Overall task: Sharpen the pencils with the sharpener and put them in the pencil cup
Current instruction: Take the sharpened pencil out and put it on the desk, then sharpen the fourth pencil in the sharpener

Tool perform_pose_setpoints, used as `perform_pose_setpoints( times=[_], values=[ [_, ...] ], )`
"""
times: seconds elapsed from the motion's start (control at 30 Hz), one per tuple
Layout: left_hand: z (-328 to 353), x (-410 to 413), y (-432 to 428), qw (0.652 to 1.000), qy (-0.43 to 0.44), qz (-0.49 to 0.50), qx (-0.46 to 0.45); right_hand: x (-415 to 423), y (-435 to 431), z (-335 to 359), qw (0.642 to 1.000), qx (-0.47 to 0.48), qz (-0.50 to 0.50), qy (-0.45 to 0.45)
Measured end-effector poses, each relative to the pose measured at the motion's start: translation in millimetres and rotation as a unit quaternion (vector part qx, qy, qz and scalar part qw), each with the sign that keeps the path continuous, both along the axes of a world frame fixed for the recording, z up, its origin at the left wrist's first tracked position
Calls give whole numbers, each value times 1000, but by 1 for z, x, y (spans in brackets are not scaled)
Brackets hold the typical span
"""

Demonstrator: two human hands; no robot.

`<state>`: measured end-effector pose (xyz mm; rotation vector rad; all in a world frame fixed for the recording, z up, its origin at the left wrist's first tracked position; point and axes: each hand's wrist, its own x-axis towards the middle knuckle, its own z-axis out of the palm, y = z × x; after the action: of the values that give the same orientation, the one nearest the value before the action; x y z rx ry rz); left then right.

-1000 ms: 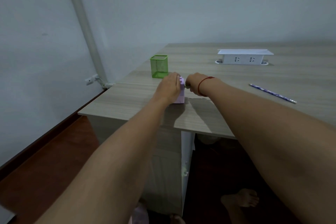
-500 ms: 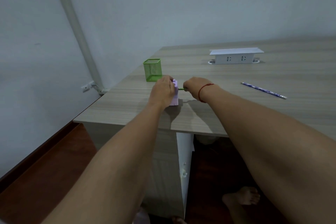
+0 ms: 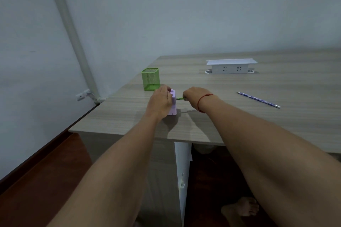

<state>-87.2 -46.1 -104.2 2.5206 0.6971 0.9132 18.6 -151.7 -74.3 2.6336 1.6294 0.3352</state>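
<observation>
Lilac sharpener (image 3: 173, 105) upright on desk (image 3: 239, 127), gripped from the left by left hand (image 3: 160, 101). Green pencil (image 3: 180, 98) level, tip in sharpener's right side, pinched in curled right hand (image 3: 192, 96). Mesh cup (image 3: 150, 79) just behind left hand. Blue pencil (image 3: 258, 99) flat, well right.

Hands (image 3: 160, 101) on purple sharpener (image 3: 173, 106) and green pencil (image 3: 180, 98)

Bare forearms (image 3: 118, 167); thin red string bracelet (image 3: 199, 101) round the right wrist
</observation>
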Motion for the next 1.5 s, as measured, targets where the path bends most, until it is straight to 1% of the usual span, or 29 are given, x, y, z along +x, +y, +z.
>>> perform_pose_setpoints(
  times=[0.2, 0.33, 0.43, 0.53, 0.7, 0.93, 1.1, 1.23, 1.37, 1.43, 1.5],
  values=[
    [-1, 4, -1, 1000, -2, -4, -1, 5, -8, -1, 1000, -12, 0, -16],
    [-2, 3, -2, 1000, -13, 9, -2, 11, -15, -2, 1000, -1, 3, -11],
    [-3, -2, 7, 999, -33, 20, -24, 38, -50, 0, 999, -5, -38, -9],
    [-1, 5, 1, 999, -43, 18, -14, 59, -85, 1, 996, -4, -89, -12],
    [0, 35, -40, 995, -97, 4, -33, 66, -86, -11, 994, 12, -111, 18],
    [-4, 49, -44, 993, -113, -2, -30, 78, -84, -19, 985, 74, -147, 49],
    [-10, 61, -42, 991, -134, -2, -24, 82, -71, -23, 973, 131, -173, 81],
    [-15, 62, -41, 987, -160, 4, 3, 87, -61, -29, 962, 149, -190, 127],
    [-17, 64, -43, 982, -183, 31, 31, 90, -57, -37, 956, 157, -184, 165],
    [-19, 66, -45, 980, -188, 42, 46, 94, -59, -38, 951, 182, -185, 169],
    [-20, 67, -47, 979, -190, 53, 56, 101, -67, -37, 946, 213, -199, 140]
  ],
)
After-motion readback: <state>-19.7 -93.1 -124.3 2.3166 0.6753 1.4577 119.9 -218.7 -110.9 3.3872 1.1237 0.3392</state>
